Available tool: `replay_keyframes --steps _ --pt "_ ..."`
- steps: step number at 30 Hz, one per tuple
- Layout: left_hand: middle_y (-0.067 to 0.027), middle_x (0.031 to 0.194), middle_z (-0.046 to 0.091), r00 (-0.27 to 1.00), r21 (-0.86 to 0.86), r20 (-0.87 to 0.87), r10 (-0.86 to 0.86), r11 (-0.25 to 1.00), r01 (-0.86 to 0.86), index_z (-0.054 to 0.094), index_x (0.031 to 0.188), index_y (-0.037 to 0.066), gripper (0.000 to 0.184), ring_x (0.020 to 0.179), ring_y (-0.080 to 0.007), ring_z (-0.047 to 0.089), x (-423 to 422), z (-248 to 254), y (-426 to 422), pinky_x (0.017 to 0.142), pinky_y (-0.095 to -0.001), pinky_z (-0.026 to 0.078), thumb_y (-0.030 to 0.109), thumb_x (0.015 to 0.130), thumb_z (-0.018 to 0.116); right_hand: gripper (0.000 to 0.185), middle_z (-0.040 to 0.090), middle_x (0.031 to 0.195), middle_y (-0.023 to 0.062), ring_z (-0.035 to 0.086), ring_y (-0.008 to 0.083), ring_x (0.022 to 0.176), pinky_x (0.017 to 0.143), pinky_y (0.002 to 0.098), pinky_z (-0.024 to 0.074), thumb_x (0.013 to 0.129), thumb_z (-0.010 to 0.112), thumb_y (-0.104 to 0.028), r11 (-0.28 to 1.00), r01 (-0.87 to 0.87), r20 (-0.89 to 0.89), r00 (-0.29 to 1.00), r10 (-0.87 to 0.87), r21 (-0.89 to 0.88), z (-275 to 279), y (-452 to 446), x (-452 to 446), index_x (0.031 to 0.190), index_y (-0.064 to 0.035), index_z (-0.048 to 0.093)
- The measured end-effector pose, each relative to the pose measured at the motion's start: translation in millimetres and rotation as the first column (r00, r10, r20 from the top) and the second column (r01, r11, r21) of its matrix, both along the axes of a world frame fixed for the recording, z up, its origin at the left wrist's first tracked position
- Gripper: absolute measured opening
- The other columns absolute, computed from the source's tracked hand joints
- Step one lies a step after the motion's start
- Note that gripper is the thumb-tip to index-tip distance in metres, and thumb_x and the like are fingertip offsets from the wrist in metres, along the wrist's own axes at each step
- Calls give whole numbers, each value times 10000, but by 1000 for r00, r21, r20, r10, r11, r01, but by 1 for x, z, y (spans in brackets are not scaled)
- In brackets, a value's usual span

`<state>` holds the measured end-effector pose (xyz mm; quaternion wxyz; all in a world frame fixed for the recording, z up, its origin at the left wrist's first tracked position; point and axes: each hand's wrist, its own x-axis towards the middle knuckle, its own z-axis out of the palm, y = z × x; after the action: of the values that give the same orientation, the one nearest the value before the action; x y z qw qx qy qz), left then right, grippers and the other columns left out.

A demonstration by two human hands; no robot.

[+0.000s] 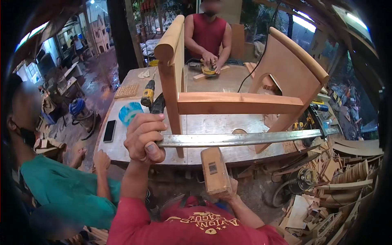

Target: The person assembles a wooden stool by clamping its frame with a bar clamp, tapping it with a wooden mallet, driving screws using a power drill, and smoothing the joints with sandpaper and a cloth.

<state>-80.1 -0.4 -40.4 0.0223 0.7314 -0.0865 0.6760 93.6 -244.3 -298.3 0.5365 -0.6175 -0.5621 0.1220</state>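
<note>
My left hand (143, 139) is closed round the near end of a long metal bar clamp (241, 139). The bar runs to the right, in front of a wooden furniture frame (241, 103) standing on the worktable, and its far jaw (320, 122) is by the frame's right side. The frame has two upright sides with rounded top edges, joined by a rail. Low in front of the table, my right hand (232, 188) grips a wooden mallet (215, 172); the mallet's head hides most of the handle and part of the fingers.
On the worktable (212, 122) are a drill (148, 94), a phone (109, 130) and a blue tape roll (130, 112). Across it, a person in red (209, 34) handles a yellow sander (209, 70). A person in green (67, 185) is close at left. Wood scraps (326, 204) lie at right.
</note>
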Motion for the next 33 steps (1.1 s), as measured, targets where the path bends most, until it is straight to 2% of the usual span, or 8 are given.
replay_keyframes --steps 5,11,17,20,23,29,31,33 --pt "-167 680 645 1000 -23 5 -6 1000 6 482 715 4 276 680 -337 663 1 3 -2 603 -417 537 153 932 399 631 734 989 130 730 252 869 747 331 572 674 866 -299 994 46 249 966 -70 100 2 7 -8 1187 -8 639" --pt "-181 682 644 999 -129 31 -21 991 25 487 707 -4 265 670 -335 656 3 8 -6 617 -419 535 156 907 418 534 713 908 152 725 293 804 693 362 561 715 842 -280 983 7 118 993 -29 183 40 24 -17 1130 -6 646" --pt "-184 675 643 998 -222 27 -58 973 62 514 680 -22 318 657 -307 655 5 24 -9 638 -420 545 167 915 412 473 697 878 169 700 339 742 627 375 540 745 818 -236 979 -31 91 996 13 202 52 45 -20 1114 -1 639" --pt "-187 670 645 998 -245 9 -57 968 57 528 673 -40 351 638 -304 654 4 28 -7 643 -416 543 167 924 398 455 692 872 175 700 327 734 627 369 539 751 810 -228 952 -58 84 996 35 301 59 57 -20 1103 4 639" --pt "-150 638 624 995 -287 54 -84 953 96 557 650 -42 339 574 -253 640 9 41 -2 577 -326 534 134 914 437 466 687 868 184 700 329 733 628 371 539 748 809 -219 915 -79 111 993 38 395 57 68 -17 1112 13 633" --pt "-129 645 633 998 -344 -62 -21 939 -1 584 680 -57 354 583 -195 639 3 56 -3 587 -296 522 147 939 456 498 719 889 142 719 280 726 638 363 557 758 793 -208 926 -67 231 973 -22 371 56 82 -29 1158 30 617" --pt "-128 650 636 997 -332 -52 -56 943 35 589 686 -57 357 580 -185 633 3 54 1 590 -295 521 150 949 465 491 723 892 127 720 263 736 649 356 559 772 785 -219 958 -45 -84 994 72 285 23 85 -34 1161 29 617" --pt "-127 651 636 996 -303 -53 -69 952 50 593 690 -54 357 580 -180 632 2 51 4 591 -296 521 149 952 462 496 723 902 125 721 256 763 664 350 561 784 777 -231 976 -36 -576 802 156 213 13 93 -37 1172 31 611"
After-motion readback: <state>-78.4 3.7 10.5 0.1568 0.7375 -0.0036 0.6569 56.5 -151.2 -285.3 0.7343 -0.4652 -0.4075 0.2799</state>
